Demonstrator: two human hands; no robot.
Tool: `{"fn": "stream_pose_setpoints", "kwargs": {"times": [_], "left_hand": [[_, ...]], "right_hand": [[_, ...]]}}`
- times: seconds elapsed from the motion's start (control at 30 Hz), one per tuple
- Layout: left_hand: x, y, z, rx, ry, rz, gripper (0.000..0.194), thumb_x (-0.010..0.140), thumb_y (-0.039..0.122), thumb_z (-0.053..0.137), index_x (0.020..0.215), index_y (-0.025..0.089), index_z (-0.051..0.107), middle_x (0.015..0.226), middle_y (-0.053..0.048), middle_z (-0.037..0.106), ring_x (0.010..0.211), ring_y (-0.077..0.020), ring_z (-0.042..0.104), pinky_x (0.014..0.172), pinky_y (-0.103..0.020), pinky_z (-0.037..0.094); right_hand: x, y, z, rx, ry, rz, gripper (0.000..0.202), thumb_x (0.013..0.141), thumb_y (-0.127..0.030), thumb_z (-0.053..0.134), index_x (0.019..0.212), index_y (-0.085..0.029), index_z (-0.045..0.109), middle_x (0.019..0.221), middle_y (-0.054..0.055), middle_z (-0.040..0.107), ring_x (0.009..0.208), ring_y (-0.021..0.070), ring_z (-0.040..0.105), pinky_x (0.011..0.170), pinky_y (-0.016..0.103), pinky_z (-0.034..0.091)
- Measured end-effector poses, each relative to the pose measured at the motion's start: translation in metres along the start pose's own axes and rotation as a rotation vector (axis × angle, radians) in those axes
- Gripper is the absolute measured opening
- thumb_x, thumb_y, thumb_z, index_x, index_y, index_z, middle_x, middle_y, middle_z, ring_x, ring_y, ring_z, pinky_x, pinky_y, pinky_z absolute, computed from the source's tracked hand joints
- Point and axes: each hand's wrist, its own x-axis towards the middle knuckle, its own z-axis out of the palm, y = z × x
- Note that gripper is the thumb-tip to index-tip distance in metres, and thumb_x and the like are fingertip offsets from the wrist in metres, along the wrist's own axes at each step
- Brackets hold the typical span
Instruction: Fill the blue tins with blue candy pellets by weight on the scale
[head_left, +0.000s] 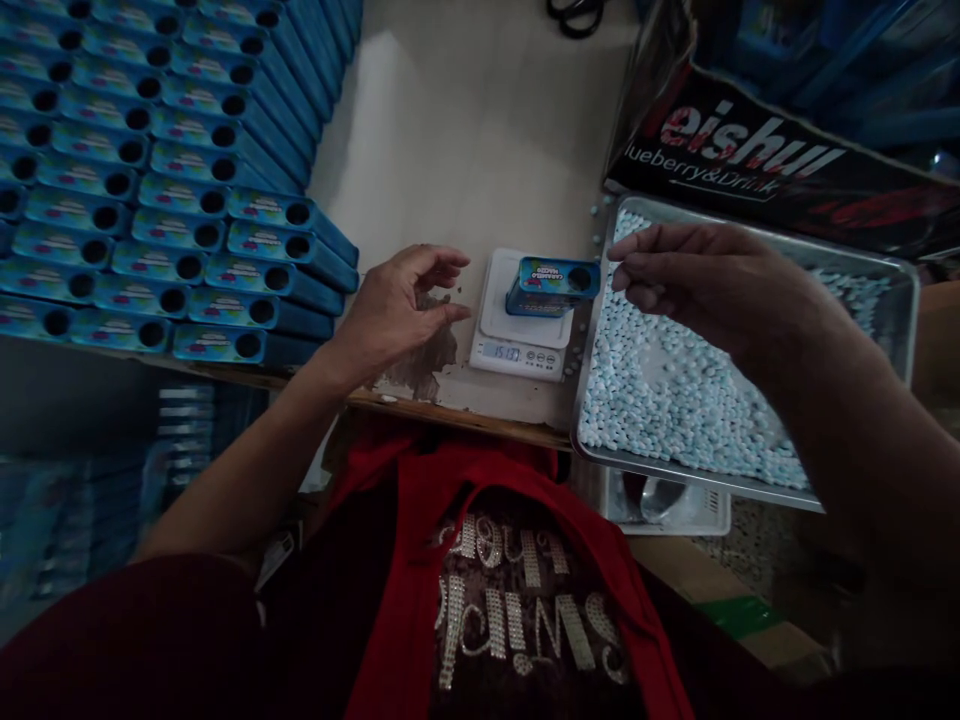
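Observation:
A blue tin with a round dark hole in its top point(553, 278) stands on a white digital scale point(517, 357), whose display is lit. To the left of the scale, my left hand point(401, 305) is held with thumb and fingers apart and nothing between them. My right hand point(694, 275) hovers over the left part of a metal tray point(911, 300) full of small pale blue and white pieces point(675, 410). Its thumb and fingertips are pinched together near the tin's right end; whatever they hold, if anything, is too small to make out.
Rows of blue tins point(157, 225) fill the left of the table point(450, 120). A black printed carton point(727, 150) with blue items inside stands behind the tray. Black scissors handles point(577, 15) lie at the far edge. Below the tray is a white container point(701, 510).

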Motion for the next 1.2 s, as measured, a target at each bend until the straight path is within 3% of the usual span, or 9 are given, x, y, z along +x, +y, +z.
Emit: {"fn": "stream_pose_setpoints", "kwargs": {"times": [0.1, 0.27, 0.47, 0.57, 0.67, 0.8, 1.0, 1.1, 1.2], "left_hand": [[0.003, 0.002, 0.001, 0.014, -0.01, -0.003, 0.067, 0.093, 0.065, 0.099, 0.142, 0.023, 0.082, 0.14, -0.014, 0.085, 0.13, -0.0338, 0.082, 0.121, -0.053, 0.07], [0.012, 0.012, 0.014, 0.054, -0.039, 0.014, 0.07, 0.09, 0.058, 0.105, 0.147, 0.026, 0.079, 0.146, -0.012, 0.084, 0.136, -0.0334, 0.08, 0.12, -0.05, 0.068], [0.018, 0.018, 0.028, 0.033, -0.069, 0.085, 0.061, 0.095, 0.048, 0.102, 0.146, 0.026, 0.079, 0.149, -0.013, 0.082, 0.134, -0.0316, 0.079, 0.121, -0.049, 0.066], [0.019, 0.011, 0.028, 0.037, -0.053, 0.107, 0.06, 0.096, 0.049, 0.1, 0.147, 0.025, 0.079, 0.146, -0.013, 0.082, 0.132, -0.0315, 0.08, 0.121, -0.049, 0.066], [0.017, 0.002, 0.024, 0.04, -0.026, 0.111, 0.061, 0.096, 0.047, 0.099, 0.149, 0.024, 0.079, 0.144, -0.012, 0.082, 0.128, -0.0304, 0.081, 0.118, -0.048, 0.067], [0.014, 0.0, 0.017, 0.078, -0.032, 0.071, 0.062, 0.095, 0.042, 0.098, 0.151, 0.024, 0.078, 0.144, -0.012, 0.082, 0.126, -0.0293, 0.081, 0.113, -0.045, 0.068], [0.015, 0.005, 0.014, 0.109, -0.064, 0.042, 0.064, 0.093, 0.038, 0.097, 0.153, 0.025, 0.078, 0.146, -0.011, 0.081, 0.124, -0.0289, 0.081, 0.107, -0.043, 0.069], [0.017, 0.004, 0.013, 0.1, -0.063, 0.062, 0.064, 0.094, 0.044, 0.097, 0.152, 0.024, 0.078, 0.148, -0.012, 0.081, 0.125, -0.0296, 0.081, 0.109, -0.045, 0.069], [0.017, 0.002, 0.008, 0.079, -0.044, 0.099, 0.066, 0.097, 0.054, 0.096, 0.152, 0.023, 0.078, 0.15, -0.013, 0.08, 0.126, -0.0304, 0.081, 0.114, -0.049, 0.069]], "right_hand": [[0.0, 0.0, -0.001, -0.075, 0.007, -0.047, 0.008, 0.102, -0.018, 0.096, 0.102, -0.019, 0.088, 0.083, 0.004, 0.076, 0.068, 0.0106, 0.063, 0.057, 0.019, 0.052], [-0.001, -0.004, 0.0, -0.277, 0.023, -0.205, 0.007, 0.097, -0.015, 0.096, 0.098, -0.02, 0.09, 0.076, 0.0, 0.07, 0.068, 0.0119, 0.058, 0.06, 0.024, 0.045], [0.012, -0.027, 0.018, -0.942, -0.065, -0.485, 0.02, 0.093, -0.003, 0.088, 0.098, -0.022, 0.093, 0.083, -0.001, 0.076, 0.084, 0.0185, 0.07, 0.083, 0.031, 0.052], [0.013, -0.046, 0.035, -1.325, -0.083, -0.375, 0.03, 0.098, 0.001, 0.077, 0.109, -0.019, 0.096, 0.097, 0.005, 0.086, 0.095, 0.0243, 0.078, 0.092, 0.036, 0.053], [0.012, -0.057, 0.044, -1.487, -0.13, -0.275, 0.031, 0.107, -0.005, 0.071, 0.124, -0.016, 0.095, 0.111, 0.012, 0.089, 0.106, 0.0292, 0.082, 0.097, 0.039, 0.056], [0.014, -0.049, 0.035, -1.456, -0.139, -0.298, 0.023, 0.108, -0.014, 0.078, 0.124, -0.018, 0.095, 0.108, 0.009, 0.087, 0.105, 0.0276, 0.081, 0.096, 0.039, 0.056], [0.021, -0.028, 0.013, -1.215, -0.145, -0.471, 0.011, 0.108, -0.027, 0.084, 0.113, -0.025, 0.094, 0.098, 0.002, 0.082, 0.101, 0.0243, 0.079, 0.098, 0.039, 0.058], [0.016, -0.031, 0.004, -1.08, -0.105, -0.455, 0.011, 0.107, -0.031, 0.087, 0.111, -0.022, 0.093, 0.098, 0.002, 0.082, 0.098, 0.0238, 0.077, 0.096, 0.041, 0.061], [0.008, -0.028, -0.015, -0.841, -0.018, -0.36, 0.011, 0.108, -0.024, 0.087, 0.116, -0.019, 0.092, 0.094, 0.0, 0.079, 0.089, 0.0174, 0.071, 0.094, 0.04, 0.061]]}}
